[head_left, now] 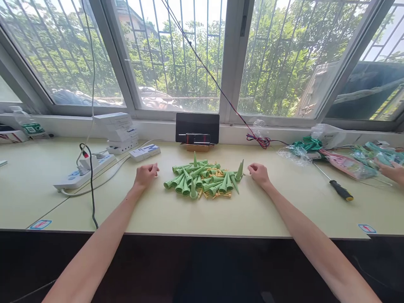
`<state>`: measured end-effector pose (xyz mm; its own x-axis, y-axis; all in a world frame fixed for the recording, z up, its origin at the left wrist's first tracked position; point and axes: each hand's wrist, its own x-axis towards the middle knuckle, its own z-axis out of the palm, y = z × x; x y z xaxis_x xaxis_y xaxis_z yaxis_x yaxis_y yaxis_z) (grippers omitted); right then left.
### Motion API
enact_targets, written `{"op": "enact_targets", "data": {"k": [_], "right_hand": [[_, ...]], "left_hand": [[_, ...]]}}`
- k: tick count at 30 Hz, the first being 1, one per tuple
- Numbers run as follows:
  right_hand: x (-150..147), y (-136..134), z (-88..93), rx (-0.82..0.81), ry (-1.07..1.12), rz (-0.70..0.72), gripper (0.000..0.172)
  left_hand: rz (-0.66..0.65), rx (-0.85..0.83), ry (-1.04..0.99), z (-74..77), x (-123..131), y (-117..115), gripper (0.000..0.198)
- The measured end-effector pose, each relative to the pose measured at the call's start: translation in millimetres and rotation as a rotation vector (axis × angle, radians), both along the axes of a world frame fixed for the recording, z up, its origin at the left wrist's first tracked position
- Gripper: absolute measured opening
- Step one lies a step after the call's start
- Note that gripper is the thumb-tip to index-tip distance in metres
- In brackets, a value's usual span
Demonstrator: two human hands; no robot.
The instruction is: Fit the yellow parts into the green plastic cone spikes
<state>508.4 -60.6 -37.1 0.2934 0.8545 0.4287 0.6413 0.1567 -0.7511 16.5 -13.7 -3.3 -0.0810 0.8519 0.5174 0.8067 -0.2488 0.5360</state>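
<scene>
Green cones (198, 171) and orange pieces (217, 172) lie heaped on the table (202, 216)
Left hand (146, 175) and right hand (259, 173) flank them, loosely fisted; whether either holds something, I cannot tell

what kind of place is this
Probably a small workshop or assembly room: a long worktable under windows holds a heap of green cones, a screwdriver and a power strip.
</scene>
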Motion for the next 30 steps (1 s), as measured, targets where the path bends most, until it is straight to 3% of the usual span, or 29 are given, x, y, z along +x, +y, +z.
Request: {"op": "enact_targets", "data": {"k": [9, 13, 17, 21, 26, 30], "right_hand": [[-13, -3, 2.7, 0.084, 0.119, -0.010, 0.055], [-25, -7, 5.1, 0.122, 0.167, 0.016, 0.066], [-35, -13, 8.5, 0.167, 0.180, 0.032, 0.062], [-41, -16, 11.2, 0.181, 0.175, 0.037, 0.057], [-45, -18, 10.8, 0.194, 0.197, 0.051, 0.051], [-45, -17, 8.4, 0.163, 0.134, 0.057, 0.047]], "left_hand": [[-0.028, 0.091, -0.028, 7.3, 20, 6, 0.045], [-0.114, 0.138, -0.007, 23.2, 48, 28, 0.045], [-0.169, 0.216, -0.004, 40.2, 79, 42, 0.046], [-0.186, 0.298, 0.002, 39.3, 96, 32, 0.048], [-0.297, 0.268, 0.086, 26.2, 105, 6, 0.044], [-0.384, 0.255, 0.141, 25.9, 120, -6, 0.047]]}}
